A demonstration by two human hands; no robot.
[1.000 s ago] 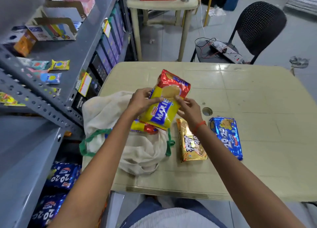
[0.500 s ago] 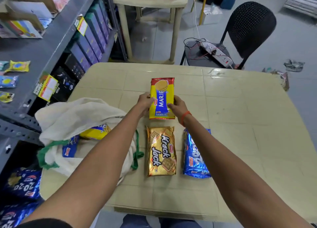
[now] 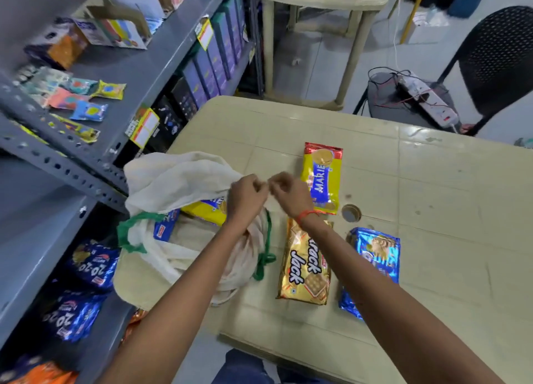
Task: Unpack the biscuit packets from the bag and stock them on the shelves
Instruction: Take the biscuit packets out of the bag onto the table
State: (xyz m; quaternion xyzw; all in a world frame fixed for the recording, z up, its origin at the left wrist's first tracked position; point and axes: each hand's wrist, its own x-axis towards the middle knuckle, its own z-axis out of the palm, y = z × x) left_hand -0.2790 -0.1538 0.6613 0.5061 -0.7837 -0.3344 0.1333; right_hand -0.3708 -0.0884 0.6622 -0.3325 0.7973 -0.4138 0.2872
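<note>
A person stood at a beige table [image 3: 432, 181], both forearms reaching forward. The left hand [image 3: 245, 199] and right hand [image 3: 288, 196] hovered close together above the table's centre, fingers curled in loosely; neither held anything that could be made out, though blur hid the fingertips. At nine o'clock from the hands lay a cream cloth bag [image 3: 178, 181] with green handles, its mouth open, a yellow packet [image 3: 206, 210] and a blue packet [image 3: 164, 227] showing inside. Three packets lay unpacked: Marie [image 3: 323, 175] at two o'clock, Krack Jack [image 3: 305, 265] at five, a blue one [image 3: 375, 262] further right. Grey shelves [image 3: 138, 74] stood at ten o'clock. Unpacking seemed midway; next, probably, a reach leftward into the bag.
</note>
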